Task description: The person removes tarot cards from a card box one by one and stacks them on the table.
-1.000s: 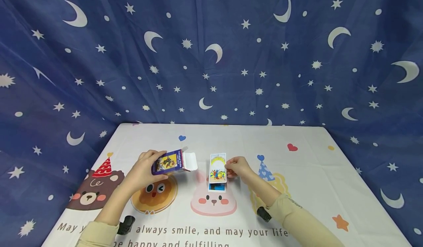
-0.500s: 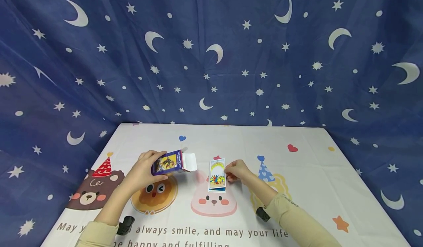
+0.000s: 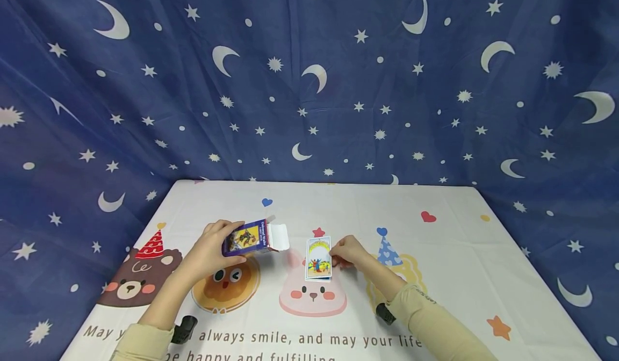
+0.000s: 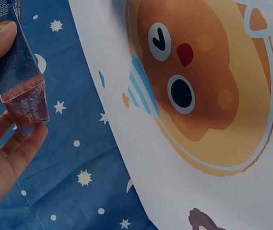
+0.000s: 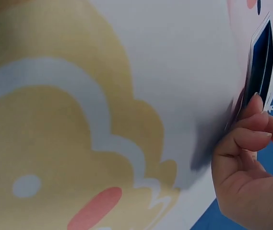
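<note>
My left hand (image 3: 208,249) grips a purple tarot card box (image 3: 245,237) between thumb and fingers, held over the left part of the table. The box's white end flap (image 3: 279,237) hangs open toward the right. The left wrist view shows the red end of the box (image 4: 28,105), its wrap shiny, with the fingertips at its edge. My right hand (image 3: 348,251) pinches the right edge of a tarot card (image 3: 318,257) with a yellow arch and small figures. Beneath it, the lower edge of another card shows. In the right wrist view, dark blue shows between the cards (image 5: 261,60).
A white tablecloth (image 3: 387,205) with printed cartoon animals and lettering covers the table. Behind and at both sides hangs a blue curtain (image 3: 338,81) with moons and stars. Black wrist devices (image 3: 185,329) sit below each wrist.
My right hand has drawn the tarot card toward me, so it now covers nearly all of the card beneath. The left hand and box have stayed in place.
</note>
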The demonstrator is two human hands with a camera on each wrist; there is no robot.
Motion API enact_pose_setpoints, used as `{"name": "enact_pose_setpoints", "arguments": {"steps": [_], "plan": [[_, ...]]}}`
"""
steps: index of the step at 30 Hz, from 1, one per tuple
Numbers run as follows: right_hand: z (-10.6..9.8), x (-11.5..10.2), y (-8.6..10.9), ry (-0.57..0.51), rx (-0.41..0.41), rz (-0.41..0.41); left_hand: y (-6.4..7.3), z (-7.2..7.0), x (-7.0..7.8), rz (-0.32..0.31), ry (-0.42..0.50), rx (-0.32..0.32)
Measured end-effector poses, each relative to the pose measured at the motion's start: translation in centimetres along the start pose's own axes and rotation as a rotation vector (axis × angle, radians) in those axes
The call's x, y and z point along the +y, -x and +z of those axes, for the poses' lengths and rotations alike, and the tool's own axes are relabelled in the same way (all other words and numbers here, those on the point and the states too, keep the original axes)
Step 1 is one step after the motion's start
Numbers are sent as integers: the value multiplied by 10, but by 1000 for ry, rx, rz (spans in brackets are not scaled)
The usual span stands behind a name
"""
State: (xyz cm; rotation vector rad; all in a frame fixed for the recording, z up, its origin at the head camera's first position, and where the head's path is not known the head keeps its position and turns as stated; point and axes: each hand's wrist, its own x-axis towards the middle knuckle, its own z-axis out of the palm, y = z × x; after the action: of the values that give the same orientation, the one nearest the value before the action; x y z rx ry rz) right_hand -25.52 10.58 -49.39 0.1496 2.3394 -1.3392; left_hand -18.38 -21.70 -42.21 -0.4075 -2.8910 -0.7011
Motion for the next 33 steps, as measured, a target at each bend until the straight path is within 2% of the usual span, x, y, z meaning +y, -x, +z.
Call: {"name": "enact_pose_setpoints", "arguments": {"steps": [5, 13, 20, 33], "plan": [[0, 3, -1, 63, 8, -5, 0, 0, 0, 1, 3, 2], [0, 3, -1, 81, 30, 6, 0, 0, -1, 8, -3, 2], [1, 4, -1, 145, 27, -39, 0, 0, 0, 6, -1, -7], [1, 4, 0, 166, 22, -63, -1, 0, -2, 1, 2, -8]]}}
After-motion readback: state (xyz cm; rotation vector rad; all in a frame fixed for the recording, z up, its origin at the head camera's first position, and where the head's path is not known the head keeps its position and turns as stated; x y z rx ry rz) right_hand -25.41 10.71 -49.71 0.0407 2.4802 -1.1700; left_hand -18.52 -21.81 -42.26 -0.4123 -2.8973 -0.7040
